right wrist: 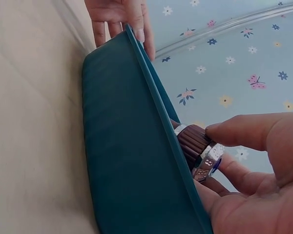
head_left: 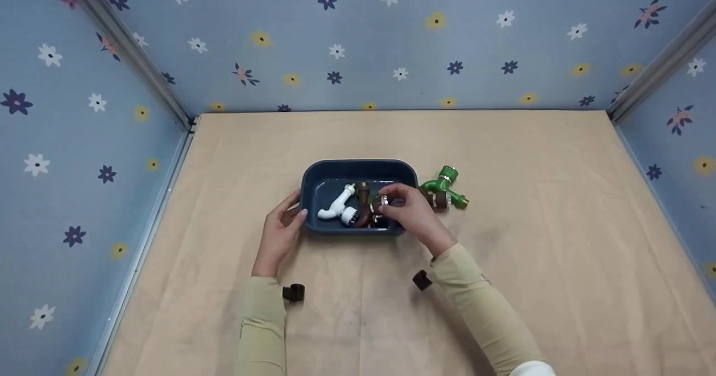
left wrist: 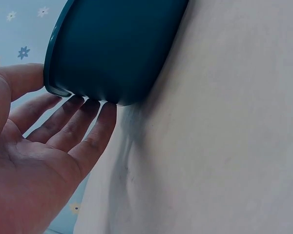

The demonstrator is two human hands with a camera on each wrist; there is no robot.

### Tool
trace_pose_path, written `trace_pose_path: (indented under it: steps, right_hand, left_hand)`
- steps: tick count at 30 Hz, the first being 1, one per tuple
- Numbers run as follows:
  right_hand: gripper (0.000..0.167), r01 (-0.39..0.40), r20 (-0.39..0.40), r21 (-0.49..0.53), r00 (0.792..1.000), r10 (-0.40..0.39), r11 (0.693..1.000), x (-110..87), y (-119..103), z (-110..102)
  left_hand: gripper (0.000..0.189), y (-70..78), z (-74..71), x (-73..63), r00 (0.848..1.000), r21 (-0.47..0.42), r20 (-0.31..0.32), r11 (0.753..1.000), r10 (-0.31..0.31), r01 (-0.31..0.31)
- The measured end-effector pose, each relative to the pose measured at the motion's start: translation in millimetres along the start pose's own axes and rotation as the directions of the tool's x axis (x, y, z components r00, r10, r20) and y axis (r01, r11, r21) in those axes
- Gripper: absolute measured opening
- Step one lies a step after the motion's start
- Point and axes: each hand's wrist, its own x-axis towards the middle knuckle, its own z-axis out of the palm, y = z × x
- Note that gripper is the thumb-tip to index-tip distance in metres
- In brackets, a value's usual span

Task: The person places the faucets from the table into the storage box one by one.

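A dark blue plastic tub (head_left: 358, 232) stands in the middle, with a white tap (head_left: 335, 205) and a brown tap (head_left: 363, 202) inside. My left hand (head_left: 278, 233) holds the tub's left end, its thumb at the rim (left wrist: 51, 48) and its fingertips against the outer wall. Over the tub's right part, my right hand (head_left: 417, 214) pinches the brown tap's ridged knob (right wrist: 193, 141), which has a silvery collar. Beneath that hand, other tap parts are mostly hidden.
Right of the tub lies a green tap (head_left: 442, 186), overlapped by another brown tap's knob (head_left: 441, 200). A dark wrist-mounted piece (head_left: 293, 292) juts from the left sleeve, another (head_left: 422, 280) from the right. Flowered panels (head_left: 358, 40) border the table (head_left: 559, 225).
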Motion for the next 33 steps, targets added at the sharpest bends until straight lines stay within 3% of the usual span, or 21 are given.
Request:
trace_pose_path:
  steps: [20,33]
  right_hand:
    - [0.033,-0.026,0.043,0.005,0.999,0.026,1.000,6.0,1.1,1.1]
    - [0.027,-0.062,0.001,-0.054,0.998,0.062,0.997,4.8,-0.5,2.0]
  left_hand:
    - [0.049,-1.2,-0.4,0.3,1.000,-0.021,0.001,1.000,0.009,-0.009]
    - [0.049,-1.3,-1.2,0.9,1.000,-0.027,0.004,1.000,0.003,-0.002]
